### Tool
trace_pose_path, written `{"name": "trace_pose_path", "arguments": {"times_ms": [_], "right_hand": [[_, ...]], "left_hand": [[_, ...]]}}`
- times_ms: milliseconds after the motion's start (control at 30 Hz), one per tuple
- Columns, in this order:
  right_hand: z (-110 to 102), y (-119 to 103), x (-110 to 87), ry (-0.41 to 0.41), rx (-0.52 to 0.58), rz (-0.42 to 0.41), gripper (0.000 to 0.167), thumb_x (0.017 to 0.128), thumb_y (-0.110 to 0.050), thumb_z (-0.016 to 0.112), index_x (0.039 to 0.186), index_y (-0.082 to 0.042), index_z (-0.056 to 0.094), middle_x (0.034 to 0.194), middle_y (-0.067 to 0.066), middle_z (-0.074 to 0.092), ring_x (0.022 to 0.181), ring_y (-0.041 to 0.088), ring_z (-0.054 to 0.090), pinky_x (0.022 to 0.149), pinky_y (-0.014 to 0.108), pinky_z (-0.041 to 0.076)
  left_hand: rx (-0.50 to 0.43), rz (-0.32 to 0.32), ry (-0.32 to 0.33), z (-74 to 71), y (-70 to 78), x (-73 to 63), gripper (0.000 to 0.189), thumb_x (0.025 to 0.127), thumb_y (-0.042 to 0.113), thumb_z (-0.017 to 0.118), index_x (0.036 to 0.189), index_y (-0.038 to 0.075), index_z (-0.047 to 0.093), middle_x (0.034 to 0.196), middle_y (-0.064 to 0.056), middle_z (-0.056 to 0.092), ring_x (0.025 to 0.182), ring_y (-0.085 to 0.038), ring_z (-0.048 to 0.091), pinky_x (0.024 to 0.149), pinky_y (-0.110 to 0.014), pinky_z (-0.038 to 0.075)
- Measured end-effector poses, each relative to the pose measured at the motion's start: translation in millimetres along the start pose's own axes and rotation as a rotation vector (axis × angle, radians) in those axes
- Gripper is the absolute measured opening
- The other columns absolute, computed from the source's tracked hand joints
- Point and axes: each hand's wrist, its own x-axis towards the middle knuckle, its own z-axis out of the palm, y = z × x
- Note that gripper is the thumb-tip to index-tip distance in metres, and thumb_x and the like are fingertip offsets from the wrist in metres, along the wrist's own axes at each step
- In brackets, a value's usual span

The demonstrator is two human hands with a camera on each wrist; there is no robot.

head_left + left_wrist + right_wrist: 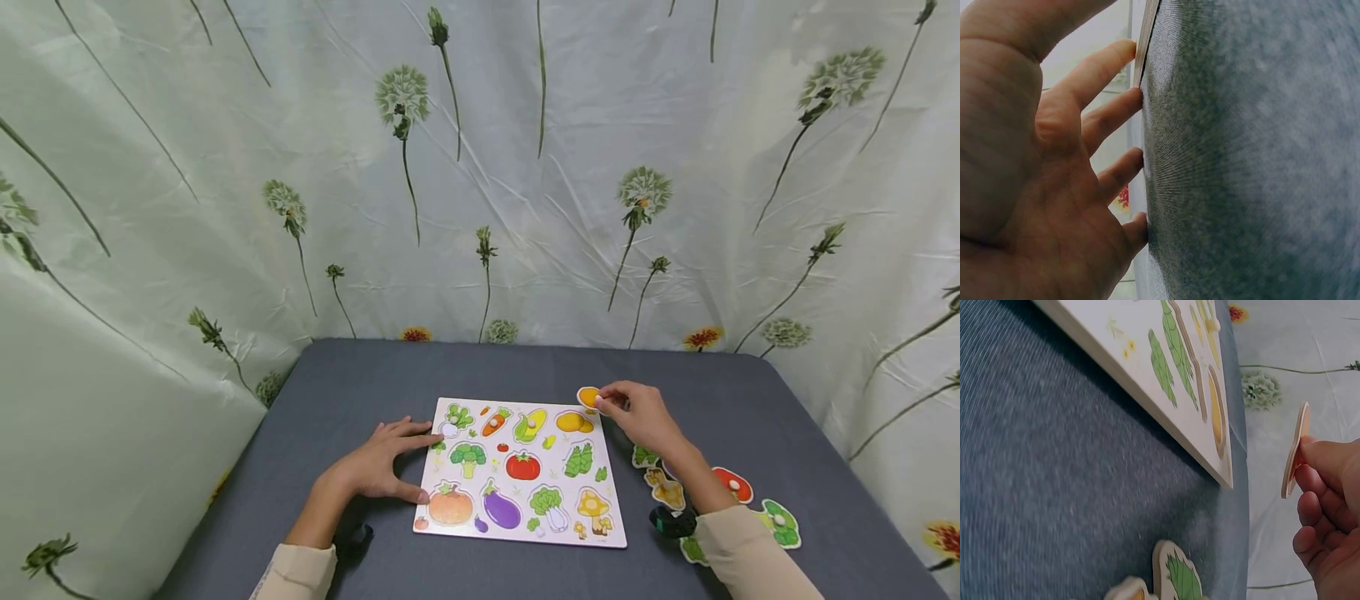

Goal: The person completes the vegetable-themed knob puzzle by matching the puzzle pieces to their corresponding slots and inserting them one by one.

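A white vegetable puzzle board (552, 479) lies flat on the table. My right hand (642, 412) pinches an orange-yellow puzzle piece (587, 396) between thumb and fingers, just over the board's far right corner. In the right wrist view this wooden piece (1294, 450) is tilted on edge, above the board. Near it on the board is the yellow potato picture (573, 422). My left hand (380, 465) spreads its fingers at the board's left edge, with index finger and thumb touching it. Pieces with small knobs, such as the carrot (495, 423) and corn (531, 425), sit in the top row.
Several loose puzzle pieces lie right of the board, partly hidden under my right forearm: a red one (733, 485), a green one (782, 525) and a yellow-brown one (666, 490). A flowered cloth (555, 250) hangs behind the grey table (360, 375).
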Motion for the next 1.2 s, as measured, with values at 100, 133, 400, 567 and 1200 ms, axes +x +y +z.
{"name": "trace_pose_path", "arguments": {"times_ms": [100, 133, 400, 567, 1200], "right_hand": [[5, -2, 1.5, -0.002, -0.002, -0.005, 0.018, 0.096, -0.019, 0.074, 0.108, -0.005, 0.075, 0.09, 0.004, 0.071, 0.075, 0.014, 0.055, 0.06, 0.025, 0.045], [7, -2, 2.0, -0.003, -0.002, -0.005, 0.018, 0.096, -0.019, 0.074, 0.108, -0.005, 0.075, 0.09, 0.004, 0.071, 0.075, 0.014, 0.055, 0.061, 0.025, 0.045], [18, -8, 4.7, -0.044, 0.012, 0.005, 0.017, 0.096, -0.02, 0.074, 0.106, -0.006, 0.075, 0.089, 0.002, 0.07, 0.075, 0.014, 0.054, 0.062, 0.026, 0.045], [26, -10, 6.5, -0.072, 0.028, 0.014, 0.016, 0.096, -0.019, 0.075, 0.105, -0.006, 0.076, 0.087, 0.001, 0.068, 0.074, 0.014, 0.054, 0.062, 0.025, 0.044], [39, -10, 5.7, -0.118, 0.018, 0.032, 0.014, 0.094, -0.016, 0.076, 0.103, -0.006, 0.077, 0.084, -0.001, 0.068, 0.073, 0.013, 0.054, 0.065, 0.025, 0.044]], "left_hand": [[-0.004, -0.008, -0.003, -0.9, 1.7, -0.4, 0.093, 0.073, 0.061, 0.085, 0.153, 0.03, 0.051, 0.165, -0.007, 0.039, 0.158, -0.044, 0.018, 0.122, -0.074, 0.006], [-0.006, -0.009, -0.004, -1.2, 2.2, -0.6, 0.093, 0.072, 0.061, 0.085, 0.153, 0.03, 0.052, 0.165, -0.008, 0.039, 0.158, -0.044, 0.018, 0.122, -0.073, 0.005], [-0.005, -0.005, -0.004, -1.4, 2.0, -0.9, 0.093, 0.073, 0.062, 0.085, 0.153, 0.03, 0.051, 0.165, -0.008, 0.038, 0.157, -0.044, 0.018, 0.122, -0.074, 0.006], [0.0, -0.016, -0.007, -0.3, 0.9, -0.3, 0.093, 0.072, 0.064, 0.084, 0.153, 0.032, 0.051, 0.165, -0.006, 0.038, 0.158, -0.043, 0.018, 0.123, -0.073, 0.006], [-0.005, -0.011, 0.006, 1.4, -0.3, 0.2, 0.092, 0.072, 0.063, 0.085, 0.152, 0.033, 0.052, 0.165, -0.005, 0.039, 0.158, -0.042, 0.018, 0.123, -0.073, 0.005]]}}
